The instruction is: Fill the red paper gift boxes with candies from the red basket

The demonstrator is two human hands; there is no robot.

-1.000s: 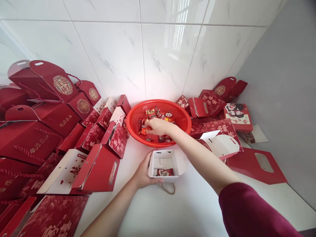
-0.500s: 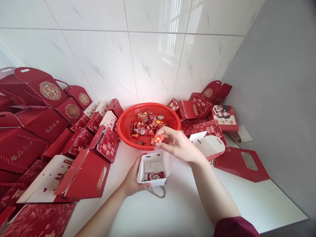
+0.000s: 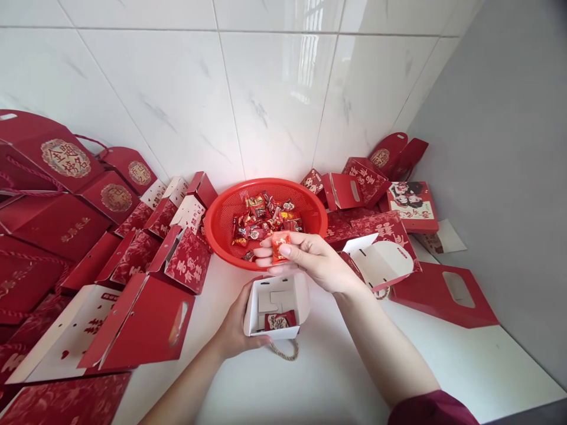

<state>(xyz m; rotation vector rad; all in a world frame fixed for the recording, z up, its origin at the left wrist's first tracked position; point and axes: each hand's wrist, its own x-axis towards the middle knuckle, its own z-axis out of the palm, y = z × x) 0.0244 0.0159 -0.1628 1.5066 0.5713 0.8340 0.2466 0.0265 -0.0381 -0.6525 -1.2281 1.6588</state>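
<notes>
My left hand grips the left side of a small white-lined box, open at the top, with a twisted cord loop at its near side. A dark red wrapped candy lies inside it. Above the box's far edge, my right hand pinches an orange-red candy packet between thumb and fingers, palm turned up. Just behind is a red perforated basket holding many wrapped candies; my right fingers overlap its near rim in the view.
Red gift boxes are crowded along the left. More boxes stand at the right, with an opened white-lined one and a flat red one. A tiled wall rises behind, a grey surface on the right.
My right hand has turned palm up, its fingers spread further left beneath the packet, which now shows its face. The view has shifted slightly; my left hand still holds the box.
</notes>
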